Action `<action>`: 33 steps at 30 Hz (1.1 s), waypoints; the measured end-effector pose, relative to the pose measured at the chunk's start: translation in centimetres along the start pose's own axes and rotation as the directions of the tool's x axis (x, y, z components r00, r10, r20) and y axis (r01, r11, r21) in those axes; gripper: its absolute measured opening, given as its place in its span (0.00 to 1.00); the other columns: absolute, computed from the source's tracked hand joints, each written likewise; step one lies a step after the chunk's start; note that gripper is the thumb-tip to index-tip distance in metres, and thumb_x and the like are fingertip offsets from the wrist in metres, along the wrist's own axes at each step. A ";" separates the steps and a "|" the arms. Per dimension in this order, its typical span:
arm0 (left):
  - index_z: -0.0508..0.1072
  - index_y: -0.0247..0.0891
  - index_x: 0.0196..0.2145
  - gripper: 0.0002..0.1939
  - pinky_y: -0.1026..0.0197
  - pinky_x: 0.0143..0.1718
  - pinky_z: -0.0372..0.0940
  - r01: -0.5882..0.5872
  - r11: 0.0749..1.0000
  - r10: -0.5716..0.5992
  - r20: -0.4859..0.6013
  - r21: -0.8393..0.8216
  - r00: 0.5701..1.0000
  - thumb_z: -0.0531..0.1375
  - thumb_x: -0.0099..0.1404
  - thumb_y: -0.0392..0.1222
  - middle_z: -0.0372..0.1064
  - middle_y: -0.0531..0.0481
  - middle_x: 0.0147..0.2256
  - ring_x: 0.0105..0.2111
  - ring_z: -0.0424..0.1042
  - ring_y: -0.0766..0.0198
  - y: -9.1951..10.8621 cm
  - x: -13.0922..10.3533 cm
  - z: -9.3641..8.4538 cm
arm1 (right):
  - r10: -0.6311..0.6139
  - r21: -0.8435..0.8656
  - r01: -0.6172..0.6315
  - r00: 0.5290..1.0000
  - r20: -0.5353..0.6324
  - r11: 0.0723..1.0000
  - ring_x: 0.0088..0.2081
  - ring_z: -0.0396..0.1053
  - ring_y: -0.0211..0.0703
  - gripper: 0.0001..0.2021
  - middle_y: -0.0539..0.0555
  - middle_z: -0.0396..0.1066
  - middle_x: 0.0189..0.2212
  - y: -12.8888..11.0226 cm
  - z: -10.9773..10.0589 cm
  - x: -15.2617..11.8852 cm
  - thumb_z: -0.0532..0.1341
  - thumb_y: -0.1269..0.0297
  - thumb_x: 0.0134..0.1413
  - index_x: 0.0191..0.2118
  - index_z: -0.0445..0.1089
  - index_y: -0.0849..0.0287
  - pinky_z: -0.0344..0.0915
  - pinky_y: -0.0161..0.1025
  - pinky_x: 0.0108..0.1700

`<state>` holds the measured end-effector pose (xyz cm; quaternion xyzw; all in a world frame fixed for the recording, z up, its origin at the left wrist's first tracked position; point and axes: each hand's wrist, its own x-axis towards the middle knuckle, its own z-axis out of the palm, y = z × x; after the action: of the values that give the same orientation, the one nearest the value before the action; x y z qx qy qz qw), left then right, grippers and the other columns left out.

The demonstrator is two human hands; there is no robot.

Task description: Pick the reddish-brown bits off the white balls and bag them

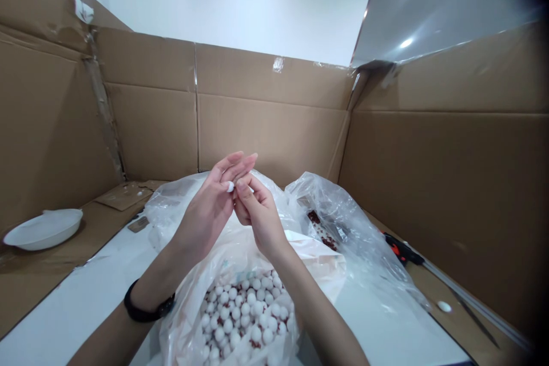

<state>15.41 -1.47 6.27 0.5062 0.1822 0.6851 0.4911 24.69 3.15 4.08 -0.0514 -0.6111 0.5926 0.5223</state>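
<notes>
My left hand (210,206) pinches a small white ball (230,186) at its thumb, while its other fingers stretch up and away. Pressed close beside it, my right hand (259,206) has its thumb and forefinger closed together near the ball; what lies between them is too small or hidden to make out. Below both hands, an open plastic bag (184,309) holds many white balls (246,309), with reddish-brown bits among them.
Behind lies a clear plastic bag (317,189) with reddish-brown pieces (328,240) inside. At left is a white bowl (45,231). A black-and-red-handled tool (403,250) and a white ball (444,306) lie at right. Cardboard walls (266,120) enclose the white table (98,291).
</notes>
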 end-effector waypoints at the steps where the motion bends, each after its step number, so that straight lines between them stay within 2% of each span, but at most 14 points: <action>1: 0.67 0.40 0.49 0.16 0.58 0.57 0.56 -0.011 1.000 0.011 0.003 0.006 1.000 0.50 0.66 0.30 0.66 0.48 0.55 0.61 0.54 0.62 -0.1 0.0 -0.1 | 0.006 -0.014 -0.006 1.000 0.004 1.000 0.15 0.38 0.28 0.15 0.39 0.46 0.12 -0.1 0.0 -0.1 0.57 0.53 0.58 0.26 0.58 0.57 0.37 0.31 0.18; 9: 0.61 0.43 0.53 0.19 0.52 0.60 0.53 -0.063 0.998 0.063 -0.040 -0.001 0.997 0.49 0.66 0.31 0.61 0.47 0.59 0.62 0.53 0.60 -0.8 0.1 0.0 | -0.026 -0.163 0.022 0.999 -0.024 0.986 0.16 0.42 0.29 0.16 0.40 0.48 0.14 -0.4 0.1 -0.1 0.59 0.51 0.55 0.26 0.59 0.57 0.40 0.33 0.19; 14: 0.58 0.43 0.56 0.22 0.54 0.59 0.55 -0.045 0.998 0.043 -0.071 -0.031 0.997 0.49 0.66 0.31 0.62 0.47 0.58 0.61 0.56 0.63 -0.6 0.1 0.2 | -0.058 -0.232 0.052 0.998 -0.019 0.971 0.18 0.44 0.30 0.16 0.42 0.52 0.18 -0.3 0.1 -0.1 0.58 0.50 0.55 0.27 0.60 0.57 0.43 0.33 0.21; 19: 0.52 0.47 0.61 0.24 0.56 0.57 0.55 -0.013 0.999 0.017 -0.115 0.038 0.993 0.51 0.69 0.39 0.61 0.47 0.59 0.59 0.58 0.63 -0.5 -0.1 0.2 | -0.091 -0.237 0.090 0.996 0.008 0.967 0.19 0.45 0.31 0.17 0.42 0.52 0.19 0.2 0.0 0.1 0.57 0.48 0.56 0.27 0.60 0.57 0.46 0.33 0.22; 24: 0.49 0.49 0.63 0.27 0.59 0.56 0.57 -0.030 0.997 0.038 -0.105 0.072 0.994 0.51 0.69 0.41 0.61 0.48 0.59 0.58 0.59 0.64 -0.4 -0.5 0.4 | -0.094 -0.211 0.095 0.995 0.012 0.973 0.19 0.44 0.31 0.17 0.43 0.51 0.19 0.4 0.0 0.0 0.58 0.48 0.55 0.27 0.60 0.56 0.46 0.33 0.22; 28: 0.47 0.51 0.64 0.28 0.62 0.53 0.59 -0.055 0.996 0.058 -0.053 0.069 0.997 0.51 0.69 0.41 0.62 0.49 0.59 0.57 0.61 0.66 -0.3 -0.8 0.6 | -0.103 -0.222 0.101 0.995 0.000 0.970 0.19 0.44 0.31 0.17 0.43 0.51 0.19 -0.1 0.3 -0.3 0.58 0.48 0.55 0.26 0.59 0.56 0.46 0.33 0.22; 33: 0.45 0.54 0.64 0.29 0.61 0.53 0.59 -0.083 0.993 0.086 -0.035 0.084 0.996 0.52 0.69 0.42 0.60 0.50 0.60 0.56 0.62 0.65 -0.3 -1.2 0.6 | -0.103 -0.242 0.096 0.994 -0.018 0.966 0.19 0.44 0.31 0.17 0.43 0.52 0.19 -0.3 0.5 -0.6 0.59 0.49 0.54 0.26 0.59 0.56 0.45 0.33 0.22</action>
<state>16.13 -2.50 5.72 0.5202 0.1980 0.7067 0.4367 24.78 2.33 4.13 -0.0925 -0.6723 0.4862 0.5505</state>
